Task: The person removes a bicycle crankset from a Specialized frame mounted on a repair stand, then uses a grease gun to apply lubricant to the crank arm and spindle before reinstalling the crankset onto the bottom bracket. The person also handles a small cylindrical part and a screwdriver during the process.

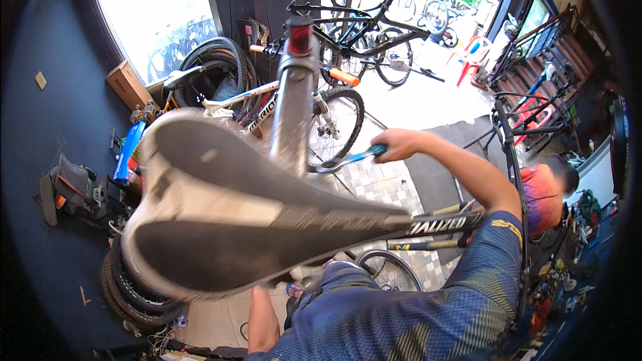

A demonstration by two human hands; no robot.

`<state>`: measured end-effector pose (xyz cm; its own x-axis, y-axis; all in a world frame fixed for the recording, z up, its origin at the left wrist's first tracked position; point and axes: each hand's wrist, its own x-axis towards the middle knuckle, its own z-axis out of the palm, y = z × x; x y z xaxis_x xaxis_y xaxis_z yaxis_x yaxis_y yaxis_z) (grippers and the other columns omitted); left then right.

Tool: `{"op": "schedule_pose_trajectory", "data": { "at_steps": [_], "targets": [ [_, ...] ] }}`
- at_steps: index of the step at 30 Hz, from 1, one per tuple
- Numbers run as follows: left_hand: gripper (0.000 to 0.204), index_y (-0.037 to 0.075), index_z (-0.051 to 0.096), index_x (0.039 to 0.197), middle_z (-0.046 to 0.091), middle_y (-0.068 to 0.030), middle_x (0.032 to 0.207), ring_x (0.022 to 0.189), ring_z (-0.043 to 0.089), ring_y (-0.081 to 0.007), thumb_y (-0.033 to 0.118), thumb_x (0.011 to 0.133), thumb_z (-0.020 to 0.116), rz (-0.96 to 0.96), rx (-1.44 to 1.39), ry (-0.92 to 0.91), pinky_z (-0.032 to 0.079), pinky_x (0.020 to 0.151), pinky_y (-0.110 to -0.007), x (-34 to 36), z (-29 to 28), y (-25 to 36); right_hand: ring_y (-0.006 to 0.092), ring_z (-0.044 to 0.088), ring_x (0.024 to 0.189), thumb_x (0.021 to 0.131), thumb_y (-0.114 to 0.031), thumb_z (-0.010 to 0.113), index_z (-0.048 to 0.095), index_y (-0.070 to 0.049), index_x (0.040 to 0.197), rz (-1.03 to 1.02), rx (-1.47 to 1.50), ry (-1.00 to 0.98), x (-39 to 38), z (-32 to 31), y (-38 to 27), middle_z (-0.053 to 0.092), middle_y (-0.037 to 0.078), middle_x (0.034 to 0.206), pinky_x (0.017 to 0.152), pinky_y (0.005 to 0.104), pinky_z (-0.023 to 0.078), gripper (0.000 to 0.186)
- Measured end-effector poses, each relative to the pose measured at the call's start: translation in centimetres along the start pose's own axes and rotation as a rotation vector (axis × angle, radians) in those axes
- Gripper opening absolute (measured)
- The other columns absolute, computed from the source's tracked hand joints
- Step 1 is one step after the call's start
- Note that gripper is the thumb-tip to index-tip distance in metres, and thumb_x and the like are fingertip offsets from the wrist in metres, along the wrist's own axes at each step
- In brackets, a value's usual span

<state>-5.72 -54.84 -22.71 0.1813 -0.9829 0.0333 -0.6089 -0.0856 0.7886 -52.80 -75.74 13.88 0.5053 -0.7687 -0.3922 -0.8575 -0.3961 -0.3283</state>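
Note:
A black-and-white bicycle saddle [207, 207], smeared by motion, fills the near middle and left, its nose pointing right along a black frame tube [438, 225]. Past the saddle my right hand [396, 145] is closed around the blue handle of a slim tool [354, 158]. The tool's greyish-blue far end reaches left to the foot of a blurred grey metal bar [294, 107] with a red top; whether they touch, I cannot tell. My left forearm [264, 317] rises from the lower edge, and the saddle hides the hand.
A white bicycle with orange grips [344, 77] and a black bicycle frame [374, 43] stand beyond. Loose tyres [217, 70] lean near the window, with more tyres [130, 287] low at left. Another person [540, 197] is at right, beside dark frames [511, 134] and a red chair [535, 117].

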Motion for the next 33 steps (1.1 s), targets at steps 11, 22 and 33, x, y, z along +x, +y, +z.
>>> {"op": "schedule_pose_trajectory", "data": {
  "at_steps": [11,22,33],
  "targets": [
    [0.063,0.002,0.067,0.121,0.072,-0.0195,0.115,0.107,0.067,-0.0361,0.057,0.089,0.063,-0.308,0.244,-0.165,0.05,0.093,-0.046,-1.2,-2.8,6.1,0.0379,0.068,0.081,0.083,-0.017,0.067,0.062,-0.007,0.098,-0.641,0.38,0.07,20.2,20.3,0.0,0.068,0.018,0.084,0.075,0.0464,0.054,0.019],
    [0.081,0.005,0.063,0.133,0.065,-0.0228,0.132,0.127,0.056,-0.0436,0.073,0.09,0.055,-0.628,0.513,-0.481,0.038,0.112,-0.047,3.3,-3.3,13.5,0.0434,0.069,0.094,0.085,-0.008,0.061,0.061,-0.007,0.106,-0.377,0.338,-0.116,24.4,35.2,-5.3,0.069,0.022,0.095,0.077,0.0548,0.054,0.021],
    [0.033,0.009,0.068,0.121,0.071,-0.011,0.112,0.107,0.066,-0.0327,0.021,0.091,0.07,0.107,0.646,-0.32,0.053,0.089,-0.041,7.4,-8.0,19.1,0.0426,0.068,0.091,0.089,-0.007,0.058,0.062,-0.01,0.109,-0.45,0.446,-0.053,27.7,39.8,-8.2,0.069,0.021,0.091,0.076,0.0528,0.054,0.021]
  ]
}}
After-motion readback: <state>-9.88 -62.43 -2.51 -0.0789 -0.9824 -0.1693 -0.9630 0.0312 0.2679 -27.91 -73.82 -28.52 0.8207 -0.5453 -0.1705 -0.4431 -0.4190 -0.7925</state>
